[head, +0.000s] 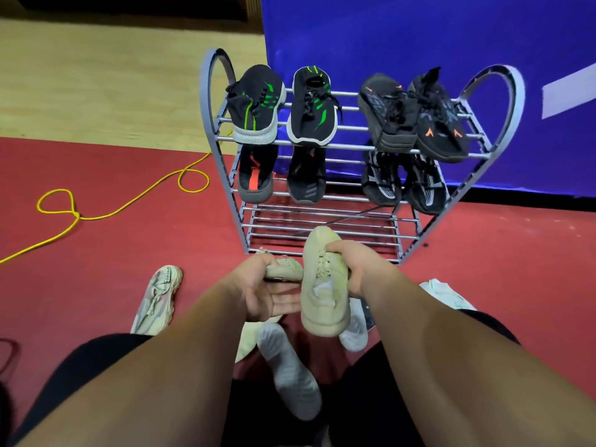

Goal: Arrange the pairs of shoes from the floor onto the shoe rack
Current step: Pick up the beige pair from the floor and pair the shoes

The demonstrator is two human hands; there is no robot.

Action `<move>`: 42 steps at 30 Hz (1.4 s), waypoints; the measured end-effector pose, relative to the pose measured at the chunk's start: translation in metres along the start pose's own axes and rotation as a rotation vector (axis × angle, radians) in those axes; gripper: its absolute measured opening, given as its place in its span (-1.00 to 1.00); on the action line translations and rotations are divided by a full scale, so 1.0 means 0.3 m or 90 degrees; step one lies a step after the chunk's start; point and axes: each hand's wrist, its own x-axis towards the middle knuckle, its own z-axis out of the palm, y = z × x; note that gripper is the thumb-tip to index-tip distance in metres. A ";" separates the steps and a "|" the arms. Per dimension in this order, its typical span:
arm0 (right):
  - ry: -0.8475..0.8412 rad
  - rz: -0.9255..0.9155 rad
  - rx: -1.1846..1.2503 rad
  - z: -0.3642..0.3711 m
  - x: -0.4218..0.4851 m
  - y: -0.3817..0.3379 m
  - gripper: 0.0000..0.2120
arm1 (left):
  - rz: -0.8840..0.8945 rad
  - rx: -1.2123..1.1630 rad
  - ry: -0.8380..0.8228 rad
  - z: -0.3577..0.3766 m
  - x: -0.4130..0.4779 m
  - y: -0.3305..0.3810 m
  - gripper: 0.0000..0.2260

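One beige shoe (324, 304), toe toward rack (322, 217)

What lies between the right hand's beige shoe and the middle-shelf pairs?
Head view: only the rack's bottom shelf, its bars bare, between the beige shoe in the right hand and the middle-shelf pairs.

Action at the shoe rack (322, 221)!
Right hand (353, 269) grips one beige shoe (322, 304), left hand (267, 293) holds the second beige shoe (287, 271); black pairs (312, 108) line two upper shelves.
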 end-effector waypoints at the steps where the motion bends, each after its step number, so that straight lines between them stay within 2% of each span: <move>1: -0.012 0.010 -0.032 -0.003 -0.003 0.005 -0.59 | 0.007 -0.005 0.013 0.012 0.008 0.005 -0.66; 3: -0.037 0.028 -0.075 -0.013 -0.022 0.014 -0.58 | 0.020 -0.027 0.041 0.030 0.030 0.018 -0.70; 6: -0.074 0.020 -0.057 -0.048 -0.054 0.022 -0.67 | 0.028 -0.096 0.072 0.049 0.064 0.036 -0.69; 12: -0.087 0.006 0.015 -0.118 -0.074 0.028 -0.65 | 0.055 -0.099 0.042 0.115 0.064 0.024 -0.69; 15: -0.087 0.006 0.053 -0.110 -0.074 0.039 -0.65 | 0.065 -0.116 0.062 0.114 0.087 0.018 -0.84; 20: -0.119 0.008 0.050 -0.066 -0.065 0.050 -0.68 | 0.091 -0.144 0.132 0.101 0.135 0.034 -0.69; 25: -0.170 0.030 0.004 -0.027 -0.046 0.064 -0.70 | 0.111 -0.143 0.138 0.125 0.171 0.050 -0.86; 30: -0.128 0.014 -0.066 -0.056 0.050 0.086 -0.69 | 0.134 -0.063 0.132 0.097 0.190 0.047 -0.84; 33: -0.067 -0.054 -0.103 -0.063 0.129 0.117 -0.61 | 0.119 0.004 0.127 0.049 0.206 0.054 -0.89; 35: -0.057 -0.074 -0.087 -0.048 0.175 0.123 -0.55 | 0.108 -0.007 0.119 0.005 0.226 0.079 -0.92; 39: -0.071 -0.075 -0.022 0.034 0.271 0.090 -0.50 | 0.103 -0.053 0.099 -0.089 0.290 0.123 -0.63; 42: -0.083 -0.068 -0.018 0.101 0.369 0.047 -0.45 | 0.093 -0.060 0.080 -0.143 0.350 0.152 -0.58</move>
